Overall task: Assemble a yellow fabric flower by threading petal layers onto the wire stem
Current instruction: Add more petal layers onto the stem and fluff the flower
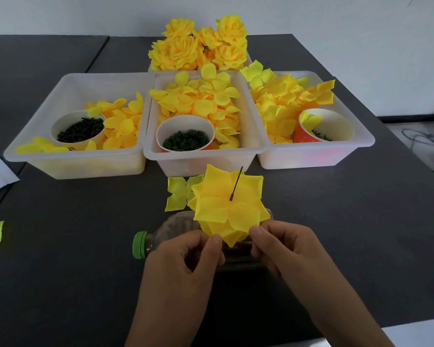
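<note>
At lower centre, you are pinching the petal stack with both hands — left hand, right hand — fingers clamped on its near edge, steadying it on the wire stem.

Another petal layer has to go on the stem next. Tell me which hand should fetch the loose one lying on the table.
Left, probably. The loose petal layer lies on the table just left of the flower, nearer the left hand. The right hand would have to cross over; it can keep pinching the flower.

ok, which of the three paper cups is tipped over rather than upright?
The cup in the right-hand tray: it leans on its side, mouth toward the camera, with a petal inside. The left tray's cup and middle tray's cup stand upright.
</note>
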Action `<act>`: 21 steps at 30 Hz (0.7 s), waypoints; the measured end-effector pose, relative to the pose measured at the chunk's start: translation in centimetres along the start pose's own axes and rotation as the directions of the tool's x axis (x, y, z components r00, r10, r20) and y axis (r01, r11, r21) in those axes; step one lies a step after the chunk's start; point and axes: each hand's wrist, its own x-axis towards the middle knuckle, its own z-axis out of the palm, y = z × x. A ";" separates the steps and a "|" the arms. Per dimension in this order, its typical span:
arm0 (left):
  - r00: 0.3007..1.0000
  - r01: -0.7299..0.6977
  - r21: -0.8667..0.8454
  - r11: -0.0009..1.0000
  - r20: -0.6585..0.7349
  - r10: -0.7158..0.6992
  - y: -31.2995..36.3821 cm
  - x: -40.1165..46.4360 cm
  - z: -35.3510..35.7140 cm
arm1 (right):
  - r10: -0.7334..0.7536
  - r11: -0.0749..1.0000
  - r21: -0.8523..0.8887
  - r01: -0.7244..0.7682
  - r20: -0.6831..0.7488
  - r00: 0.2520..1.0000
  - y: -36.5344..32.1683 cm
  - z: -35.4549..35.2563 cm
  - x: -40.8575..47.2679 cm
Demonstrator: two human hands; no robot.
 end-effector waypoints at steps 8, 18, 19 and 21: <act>0.998 0.054 -0.026 0.998 0.021 -0.053 0.1 -0.7 -0.2 | -0.096 0.992 -0.091 0.088 -0.078 0.992 0.2 -0.8 -0.4; 0.848 -0.441 0.496 0.748 -0.043 0.529 3.3 0.4 -2.1 | -0.489 0.824 -0.499 0.269 -0.386 0.782 -3.1 -5.1 0.2; 0.852 -0.478 0.547 0.688 0.096 0.515 3.5 1.0 -2.2 | -0.519 0.807 -0.522 0.277 -0.403 0.754 -3.6 -5.9 0.5; 0.870 -0.491 0.629 0.603 0.313 0.381 3.3 2.3 -2.4 | -0.562 0.774 -0.566 0.284 -0.409 0.719 -4.3 -7.3 0.8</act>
